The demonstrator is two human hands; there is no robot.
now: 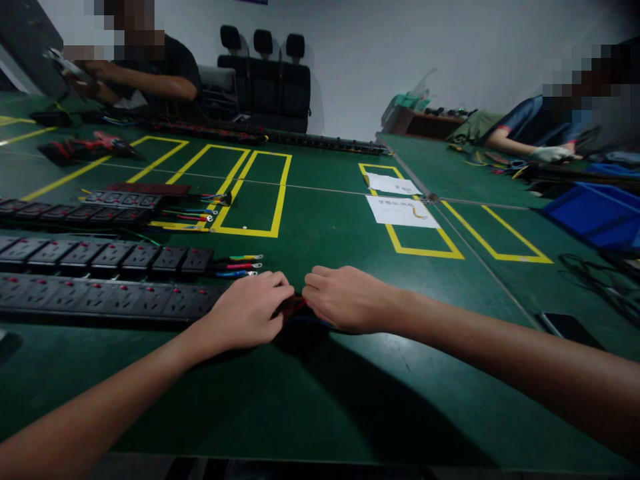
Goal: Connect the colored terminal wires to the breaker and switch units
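Both my hands are closed at the right end of the nearest black socket strip (115, 301). My left hand (257, 305) curls beside the strip's end, its fingers around wires that lead out of it. Close by on the right, my right hand (345, 298) pinches the same wires (299, 304), of which a red bit shows in the gap between the hands. A blue wire runs below my right fingers. Just behind lies a second socket strip (105, 255), with green-yellow, red and blue leads (240, 267) ending in ring terminals. My hands hide the near wire ends.
More socket strips (75, 213) lie farther back on the green table (325, 233). A red-black power drill (90, 147) is at the left; paper sheets (400, 210), a phone (570, 328) and a blue bin (595, 213) are right. Two people work across the table.
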